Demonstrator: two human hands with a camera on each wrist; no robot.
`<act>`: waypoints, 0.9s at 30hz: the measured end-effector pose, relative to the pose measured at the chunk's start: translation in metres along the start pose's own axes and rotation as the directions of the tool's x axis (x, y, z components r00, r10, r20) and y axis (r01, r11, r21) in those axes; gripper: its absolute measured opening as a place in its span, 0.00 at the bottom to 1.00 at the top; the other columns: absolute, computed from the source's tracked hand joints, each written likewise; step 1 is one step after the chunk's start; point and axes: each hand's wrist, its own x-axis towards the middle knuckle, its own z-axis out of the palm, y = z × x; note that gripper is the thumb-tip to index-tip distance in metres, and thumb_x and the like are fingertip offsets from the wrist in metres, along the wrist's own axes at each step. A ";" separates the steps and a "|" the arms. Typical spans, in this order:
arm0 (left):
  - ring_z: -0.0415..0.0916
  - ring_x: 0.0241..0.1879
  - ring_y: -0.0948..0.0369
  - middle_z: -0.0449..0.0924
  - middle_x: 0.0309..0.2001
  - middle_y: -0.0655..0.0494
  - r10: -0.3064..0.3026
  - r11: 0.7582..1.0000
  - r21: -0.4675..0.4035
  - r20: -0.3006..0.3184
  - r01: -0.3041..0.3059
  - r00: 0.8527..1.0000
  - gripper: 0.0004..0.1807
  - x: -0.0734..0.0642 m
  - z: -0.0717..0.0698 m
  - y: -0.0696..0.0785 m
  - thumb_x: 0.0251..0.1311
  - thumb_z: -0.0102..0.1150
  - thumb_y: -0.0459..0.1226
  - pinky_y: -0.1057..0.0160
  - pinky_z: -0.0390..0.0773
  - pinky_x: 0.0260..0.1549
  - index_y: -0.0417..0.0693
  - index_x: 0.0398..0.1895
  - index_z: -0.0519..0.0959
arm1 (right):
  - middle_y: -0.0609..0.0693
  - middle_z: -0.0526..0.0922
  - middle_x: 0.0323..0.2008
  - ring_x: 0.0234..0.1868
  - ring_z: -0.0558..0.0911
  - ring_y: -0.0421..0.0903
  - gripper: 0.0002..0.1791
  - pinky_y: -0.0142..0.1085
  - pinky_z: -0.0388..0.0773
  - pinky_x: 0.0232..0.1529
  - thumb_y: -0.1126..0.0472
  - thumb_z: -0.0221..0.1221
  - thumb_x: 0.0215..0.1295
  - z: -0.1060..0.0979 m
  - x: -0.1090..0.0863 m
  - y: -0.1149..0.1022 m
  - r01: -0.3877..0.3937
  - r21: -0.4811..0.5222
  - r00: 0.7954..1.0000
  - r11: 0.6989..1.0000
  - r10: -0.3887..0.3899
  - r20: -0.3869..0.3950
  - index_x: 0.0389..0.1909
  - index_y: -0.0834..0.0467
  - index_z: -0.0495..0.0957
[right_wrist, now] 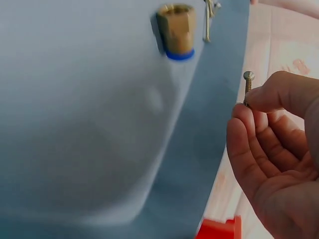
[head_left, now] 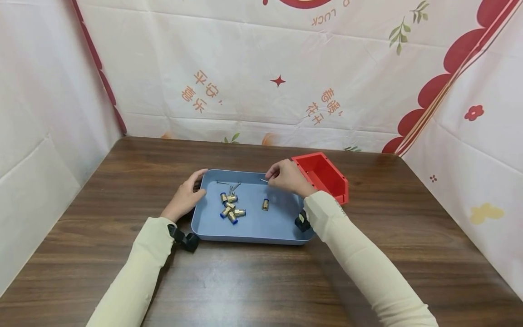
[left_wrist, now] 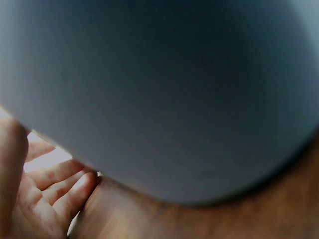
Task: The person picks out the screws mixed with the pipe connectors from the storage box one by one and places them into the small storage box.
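Observation:
In the head view a blue-grey tray [head_left: 282,229] holds several brass push-in fittings with blue collars [head_left: 230,205] in a cluster at left. A single brass fitting [head_left: 265,205] lies apart near the middle. Several screws [head_left: 234,186] lie behind the cluster. My right hand [head_left: 290,177] is over the tray's far right part, pinching a small screw [right_wrist: 248,85] between thumb and fingertips, its head free. At the tray's left edge, my left hand [head_left: 185,197] rests with extended fingers [left_wrist: 57,179] against the outer wall.
A red bin [head_left: 327,179] stands on the brown wooden table [head_left: 229,281], right behind the tray and beside my right hand. Printed white cloth [head_left: 253,59] hangs beyond the table's far edge and at both sides.

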 end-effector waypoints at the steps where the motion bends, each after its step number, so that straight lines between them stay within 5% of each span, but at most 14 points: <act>1: 0.62 0.65 0.43 0.59 0.69 0.40 0.002 1.000 0.000 0.000 -0.002 1.000 0.33 0.000 0.000 0.000 0.64 0.43 0.34 0.42 0.65 0.61 0.52 0.74 0.53 | 0.53 0.85 0.31 0.28 0.78 0.46 0.10 0.33 0.81 0.35 0.65 0.65 0.52 -0.003 -0.001 0.002 -0.001 0.000 1.000 1.000 0.001 -0.007 0.36 0.60 0.85; 27: 0.64 0.63 0.43 0.61 0.67 0.39 0.010 1.000 0.001 -0.002 -0.010 1.000 0.33 -0.001 0.000 0.004 0.64 0.43 0.33 0.42 0.66 0.59 0.49 0.74 0.54 | 0.55 0.85 0.32 0.32 0.79 0.46 0.09 0.33 0.77 0.33 0.66 0.59 0.55 -0.062 -0.017 0.036 -0.089 0.004 0.992 0.996 0.089 -0.086 0.35 0.61 0.84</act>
